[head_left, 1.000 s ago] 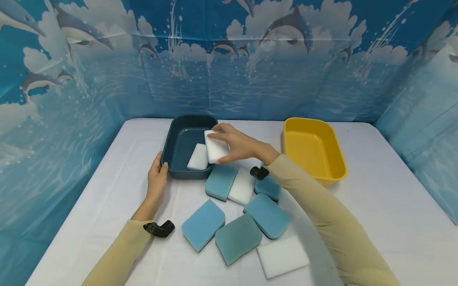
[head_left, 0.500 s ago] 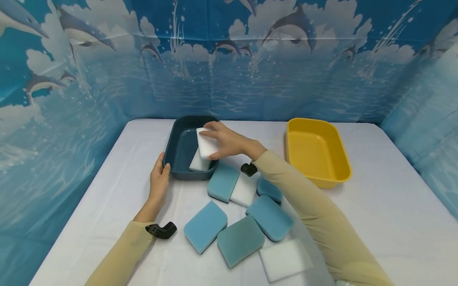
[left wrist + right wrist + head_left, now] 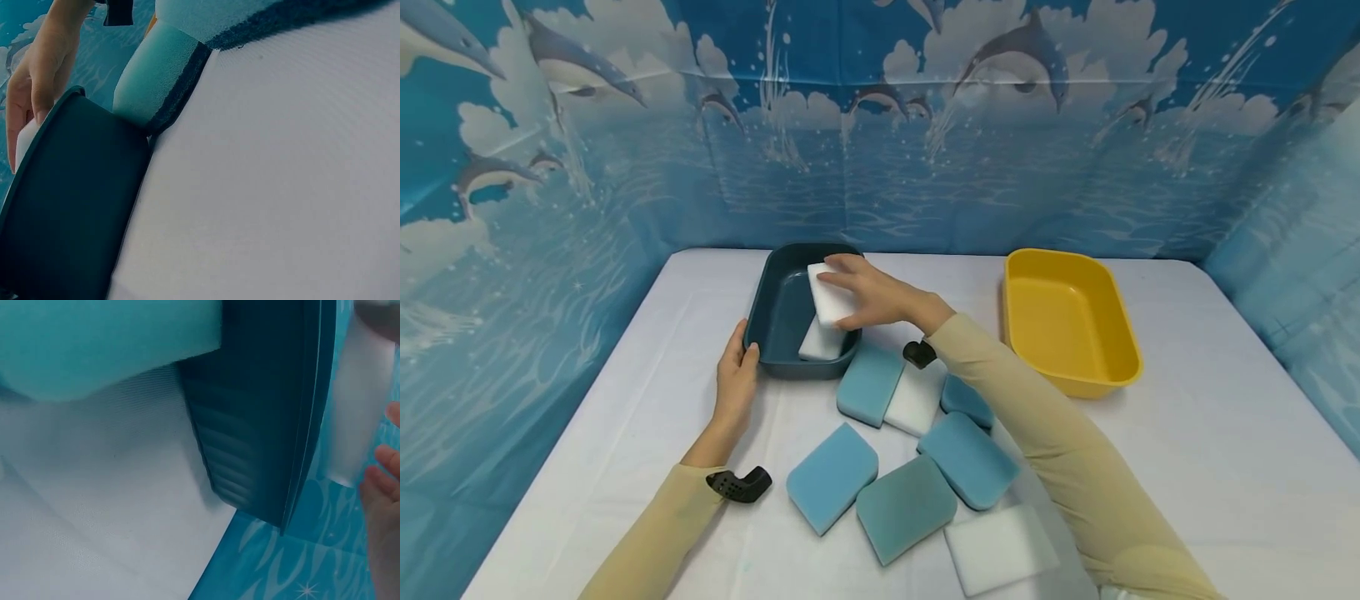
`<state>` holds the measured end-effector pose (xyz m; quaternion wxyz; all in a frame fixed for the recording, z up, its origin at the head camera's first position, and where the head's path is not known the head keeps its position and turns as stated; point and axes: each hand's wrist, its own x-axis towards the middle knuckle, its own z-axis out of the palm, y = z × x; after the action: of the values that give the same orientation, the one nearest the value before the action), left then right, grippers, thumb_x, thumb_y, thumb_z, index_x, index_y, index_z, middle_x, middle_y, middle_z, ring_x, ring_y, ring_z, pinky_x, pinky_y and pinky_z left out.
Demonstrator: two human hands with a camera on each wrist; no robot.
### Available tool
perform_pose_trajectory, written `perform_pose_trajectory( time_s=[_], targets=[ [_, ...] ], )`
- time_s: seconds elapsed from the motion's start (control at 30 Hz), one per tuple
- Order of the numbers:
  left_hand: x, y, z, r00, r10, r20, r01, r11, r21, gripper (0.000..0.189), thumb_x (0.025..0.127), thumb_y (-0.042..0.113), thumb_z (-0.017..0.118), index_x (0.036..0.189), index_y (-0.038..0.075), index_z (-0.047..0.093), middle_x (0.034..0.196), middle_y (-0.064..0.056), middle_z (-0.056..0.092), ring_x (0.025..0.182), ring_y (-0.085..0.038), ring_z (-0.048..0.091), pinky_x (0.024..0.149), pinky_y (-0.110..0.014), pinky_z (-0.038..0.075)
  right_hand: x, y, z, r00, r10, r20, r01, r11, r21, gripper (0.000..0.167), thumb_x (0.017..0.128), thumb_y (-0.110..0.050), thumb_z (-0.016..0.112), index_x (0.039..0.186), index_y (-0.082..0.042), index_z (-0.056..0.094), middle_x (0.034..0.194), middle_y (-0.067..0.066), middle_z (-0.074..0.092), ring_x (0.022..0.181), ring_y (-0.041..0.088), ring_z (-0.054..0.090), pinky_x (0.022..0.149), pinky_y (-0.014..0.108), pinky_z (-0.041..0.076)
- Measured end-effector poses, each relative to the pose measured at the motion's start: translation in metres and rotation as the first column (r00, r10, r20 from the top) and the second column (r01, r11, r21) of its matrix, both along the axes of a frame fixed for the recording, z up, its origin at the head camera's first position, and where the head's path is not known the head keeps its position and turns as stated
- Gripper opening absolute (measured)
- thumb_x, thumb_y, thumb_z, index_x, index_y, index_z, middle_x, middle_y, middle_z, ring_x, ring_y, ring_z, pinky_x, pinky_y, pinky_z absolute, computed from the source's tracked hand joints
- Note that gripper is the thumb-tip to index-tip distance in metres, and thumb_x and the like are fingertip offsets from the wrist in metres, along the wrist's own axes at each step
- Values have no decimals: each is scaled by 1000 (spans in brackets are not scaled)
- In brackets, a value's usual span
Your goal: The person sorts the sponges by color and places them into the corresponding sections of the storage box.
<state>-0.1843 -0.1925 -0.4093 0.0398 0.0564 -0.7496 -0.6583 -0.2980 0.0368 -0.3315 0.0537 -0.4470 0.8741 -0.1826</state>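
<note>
Stretching across the back of my feed, a blue dolphin-print curtain (image 3: pixel 880 167) hangs behind a counter (image 3: pixel 1210 417) covered in white. Two beige sleeves (image 3: pixel 1075 467) reach in over it from the near side. To the right stands a yellow tub (image 3: pixel 1067 321); well apart from it, on the left, stands a dark teal tub (image 3: pixel 781 317). I have the left hand (image 3: pixel 735 383) holding the teal tub's near left corner, thumb and fingers set around it. The right hand (image 3: pixel 883 293) reaches over that tub's right side, its grip pinching a white sponge (image 3: pixel 829 296) between thumb and fingers. I see this piece tilted above the tub, overlapping a second white sponge (image 3: pixel 822 343) that lies inside by the near wall; I cannot tell whether the two touch. Outside, a light blue sponge (image 3: pixel 871 385) touches the tub, with a third white sponge (image 3: pixel 916 400) right beside it, then a half-hidden blue sponge (image 3: pixel 966 402) under the sleeve's line. Nearer me, a sky-blue sponge (image 3: pixel 832 477), a grey-green sponge (image 3: pixel 906 508), a round-cornered blue sponge (image 3: pixel 968 460) and a fourth white sponge (image 3: pixel 1000 548) lie flat, close together. Smallest are the black wrist cameras (image 3: pixel 739 485), one by each cuff.
</note>
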Motion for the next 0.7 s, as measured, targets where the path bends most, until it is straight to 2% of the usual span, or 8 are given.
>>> perform_pose_trajectory(
  time_s=[0.2,0.43,0.7],
  targets=[
    [0,0,2,1000,-4,3,4,1000,-4,53,103,17,28,152,14,7,160,-2,4,148,-17,4,122,-36,13,-4,-5,-2,999,12,-30,-13,999,-31,61,91,-16,61,145,-8,34,155,16,18,144,29,23,111,42,36],
    [-1,1,1,1000,-11,-22,11,1000,-7,53,103,17,28,152,12,8,160,-2,6,148,-17,6,122,-35,13,-2,1,-2,1000,1,-25,-1,1000,-16,61,92,-15,60,146,-8,33,156,15,18,144,30,22,112,43,35],
    [-2,-1,-2,1000,2,-8,-2,1000,-27,54,103,18,29,152,10,8,160,-2,6,148,-17,6,122,-36,14,6,9,0,1000,5,-26,-6,1000,-19,61,91,-14,59,146,-9,33,155,16,20,143,31,26,111,44,36]
  ],
)
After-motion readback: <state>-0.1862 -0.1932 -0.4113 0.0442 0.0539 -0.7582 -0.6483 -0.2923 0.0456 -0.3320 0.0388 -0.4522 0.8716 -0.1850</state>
